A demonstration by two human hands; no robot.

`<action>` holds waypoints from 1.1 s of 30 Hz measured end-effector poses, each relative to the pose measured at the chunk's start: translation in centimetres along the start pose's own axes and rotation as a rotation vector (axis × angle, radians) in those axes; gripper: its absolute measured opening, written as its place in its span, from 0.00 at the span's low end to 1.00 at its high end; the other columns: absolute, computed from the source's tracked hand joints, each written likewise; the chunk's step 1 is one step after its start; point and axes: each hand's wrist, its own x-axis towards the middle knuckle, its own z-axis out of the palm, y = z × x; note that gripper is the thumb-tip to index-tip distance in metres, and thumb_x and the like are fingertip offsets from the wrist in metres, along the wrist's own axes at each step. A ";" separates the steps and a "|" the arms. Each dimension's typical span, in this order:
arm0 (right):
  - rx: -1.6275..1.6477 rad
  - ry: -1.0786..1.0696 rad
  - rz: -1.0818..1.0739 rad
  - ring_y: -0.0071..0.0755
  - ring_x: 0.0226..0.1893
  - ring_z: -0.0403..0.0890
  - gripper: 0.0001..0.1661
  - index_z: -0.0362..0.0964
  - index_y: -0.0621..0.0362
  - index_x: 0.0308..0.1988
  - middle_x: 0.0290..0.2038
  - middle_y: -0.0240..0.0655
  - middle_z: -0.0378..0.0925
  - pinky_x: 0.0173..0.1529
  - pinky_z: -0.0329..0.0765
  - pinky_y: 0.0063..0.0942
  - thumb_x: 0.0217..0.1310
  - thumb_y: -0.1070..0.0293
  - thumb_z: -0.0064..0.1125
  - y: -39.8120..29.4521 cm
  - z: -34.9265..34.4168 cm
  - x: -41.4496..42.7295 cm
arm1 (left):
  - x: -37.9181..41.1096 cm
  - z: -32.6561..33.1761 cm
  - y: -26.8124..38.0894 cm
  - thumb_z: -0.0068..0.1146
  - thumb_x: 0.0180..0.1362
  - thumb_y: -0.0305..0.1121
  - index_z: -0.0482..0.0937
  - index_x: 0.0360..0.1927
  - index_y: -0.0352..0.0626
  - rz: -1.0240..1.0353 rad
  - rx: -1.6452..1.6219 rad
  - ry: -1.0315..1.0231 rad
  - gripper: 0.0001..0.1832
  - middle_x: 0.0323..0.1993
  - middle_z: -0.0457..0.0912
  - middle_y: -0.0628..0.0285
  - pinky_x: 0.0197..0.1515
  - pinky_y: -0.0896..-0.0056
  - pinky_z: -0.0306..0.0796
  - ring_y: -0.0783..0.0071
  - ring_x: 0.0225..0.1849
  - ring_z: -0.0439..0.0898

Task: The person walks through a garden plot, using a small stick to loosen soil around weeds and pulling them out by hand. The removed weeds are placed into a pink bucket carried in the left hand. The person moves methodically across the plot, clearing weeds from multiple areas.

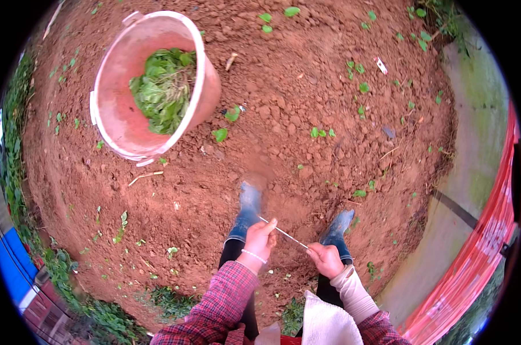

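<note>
A thin white cord (289, 235) is stretched between my two hands, running slightly downward to the right. My left hand (260, 240) is closed on it with the thumb on top, and a short end sticks out past the fingers. My right hand (326, 259) pinches the other end. A white beaded bracelet (254, 256) circles my left wrist. Both hands are above the soil, close to my blue boots (250, 202). Beyond them, at the upper left, a pink plastic bucket (120, 97) holds a heap of green leafy plants (167, 90) with roots showing.
Loose reddish soil (282, 159) with scattered seedlings surrounds my feet. A concrete strip (471, 129) and red sheeting (476, 258) lie along the right side. Green vines (57, 267) border the left. A white cloth (327, 321) hangs at my front.
</note>
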 end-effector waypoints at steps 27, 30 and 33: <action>-0.290 0.453 0.178 0.53 0.40 0.74 0.37 0.59 0.65 0.50 0.36 0.56 0.73 0.45 0.69 0.39 0.46 0.50 0.56 -25.7 -1.3 33.9 | -4.3 -11.2 34.4 0.54 0.51 0.46 0.59 0.53 0.35 0.753 0.186 0.184 0.32 0.38 0.73 0.55 0.17 0.83 0.69 0.77 0.25 0.76; -0.008 0.570 0.189 0.47 0.38 0.76 0.24 0.66 0.62 0.43 0.35 0.49 0.75 0.44 0.70 0.35 0.46 0.61 0.57 -22.6 -0.2 35.2 | -2.3 -9.9 36.1 0.56 0.50 0.39 0.60 0.53 0.31 0.823 0.282 0.177 0.30 0.44 0.71 0.52 0.33 0.75 0.71 0.68 0.38 0.76; 0.162 0.606 0.183 0.41 0.35 0.78 0.16 0.71 0.62 0.37 0.32 0.45 0.77 0.42 0.71 0.30 0.45 0.67 0.58 -21.1 0.0 35.8 | -0.9 -9.6 35.9 0.56 0.47 0.27 0.67 0.46 0.27 0.864 0.243 0.188 0.22 0.44 0.73 0.52 0.45 0.71 0.66 0.66 0.42 0.73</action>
